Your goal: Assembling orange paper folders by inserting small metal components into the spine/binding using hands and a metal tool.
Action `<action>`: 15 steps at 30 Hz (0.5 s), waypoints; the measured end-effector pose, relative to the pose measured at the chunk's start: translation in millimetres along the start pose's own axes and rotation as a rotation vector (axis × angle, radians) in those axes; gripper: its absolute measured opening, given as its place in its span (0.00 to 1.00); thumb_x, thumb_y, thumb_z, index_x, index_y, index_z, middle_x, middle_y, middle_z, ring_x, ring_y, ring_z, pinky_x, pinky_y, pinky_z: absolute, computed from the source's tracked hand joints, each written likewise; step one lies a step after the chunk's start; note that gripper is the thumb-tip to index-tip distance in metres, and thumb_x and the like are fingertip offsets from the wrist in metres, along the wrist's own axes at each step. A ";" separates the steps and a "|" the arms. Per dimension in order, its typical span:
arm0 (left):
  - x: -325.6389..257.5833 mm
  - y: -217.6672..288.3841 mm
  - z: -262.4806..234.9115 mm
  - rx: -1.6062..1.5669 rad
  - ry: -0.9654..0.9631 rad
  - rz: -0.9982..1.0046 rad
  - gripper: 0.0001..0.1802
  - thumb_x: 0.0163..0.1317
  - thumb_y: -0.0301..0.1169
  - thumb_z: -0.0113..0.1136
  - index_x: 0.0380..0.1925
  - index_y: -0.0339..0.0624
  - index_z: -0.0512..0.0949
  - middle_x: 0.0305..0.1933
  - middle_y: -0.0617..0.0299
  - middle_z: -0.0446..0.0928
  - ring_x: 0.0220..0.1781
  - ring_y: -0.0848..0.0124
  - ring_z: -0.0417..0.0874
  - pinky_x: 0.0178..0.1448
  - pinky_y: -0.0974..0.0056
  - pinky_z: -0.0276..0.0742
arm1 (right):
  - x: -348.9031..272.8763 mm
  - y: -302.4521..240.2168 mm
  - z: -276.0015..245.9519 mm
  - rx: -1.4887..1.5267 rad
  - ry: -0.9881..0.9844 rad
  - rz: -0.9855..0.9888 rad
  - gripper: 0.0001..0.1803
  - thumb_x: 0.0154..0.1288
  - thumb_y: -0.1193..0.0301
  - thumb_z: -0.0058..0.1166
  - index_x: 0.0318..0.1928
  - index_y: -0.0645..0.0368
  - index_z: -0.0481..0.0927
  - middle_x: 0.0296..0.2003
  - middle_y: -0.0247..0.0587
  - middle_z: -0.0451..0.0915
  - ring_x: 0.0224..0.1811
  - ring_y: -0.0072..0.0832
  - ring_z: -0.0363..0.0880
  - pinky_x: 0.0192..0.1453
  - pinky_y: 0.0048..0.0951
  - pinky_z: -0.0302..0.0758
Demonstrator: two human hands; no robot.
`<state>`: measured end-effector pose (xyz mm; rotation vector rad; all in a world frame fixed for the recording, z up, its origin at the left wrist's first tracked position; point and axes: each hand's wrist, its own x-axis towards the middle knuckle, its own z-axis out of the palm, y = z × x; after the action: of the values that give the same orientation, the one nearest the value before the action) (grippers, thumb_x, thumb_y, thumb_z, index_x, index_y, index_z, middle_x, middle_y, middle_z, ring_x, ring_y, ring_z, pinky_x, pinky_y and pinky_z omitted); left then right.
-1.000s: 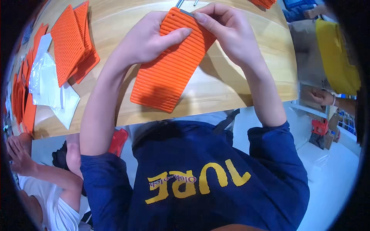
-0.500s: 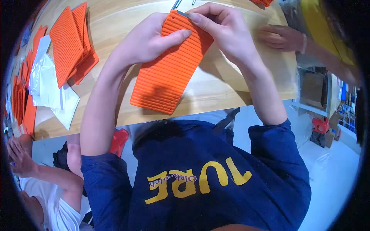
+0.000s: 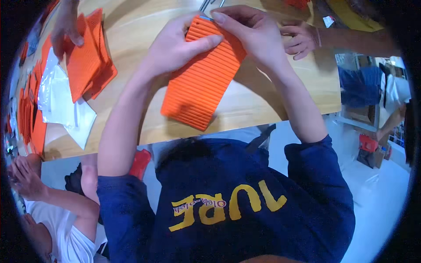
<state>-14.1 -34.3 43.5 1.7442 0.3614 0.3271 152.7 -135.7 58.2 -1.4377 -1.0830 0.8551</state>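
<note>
Head view: an orange ribbed sheet (image 3: 202, 79) lies slanted on the wooden table (image 3: 272, 101), its far end held between both hands. The left hand (image 3: 175, 48) presses flat on the far left part, thumb stretched across the ribs, fingers curled over the edge. The right hand (image 3: 254, 33) pinches the far corner with bent fingertips, close to a small metal tool (image 3: 206, 5) (only partly in view). To do this well, the left palm should likely keep the sheet pinned so it cannot slide, while the right fingers work only at the corner, without creasing the ribs. Left of the sheet lies a stack of orange sheets (image 3: 90, 61), touched by another person's hand (image 3: 66, 24), beside clear plastic bags (image 3: 66, 105). A third hand (image 3: 302, 39) rests far right.
</note>
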 end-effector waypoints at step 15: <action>6.7 6.4 7.0 -0.273 0.426 0.379 0.15 0.65 0.22 0.66 0.51 0.38 0.78 0.44 0.58 0.83 0.37 0.76 0.83 0.43 0.73 0.81 | -13.8 10.1 17.2 0.112 0.202 -0.388 0.17 0.69 0.78 0.63 0.52 0.63 0.69 0.44 0.46 0.82 0.40 0.24 0.83 0.47 0.22 0.81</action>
<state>-4.7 -39.0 48.5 1.4589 0.2704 0.9849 133.9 -143.1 44.8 -1.1425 -1.0936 0.4744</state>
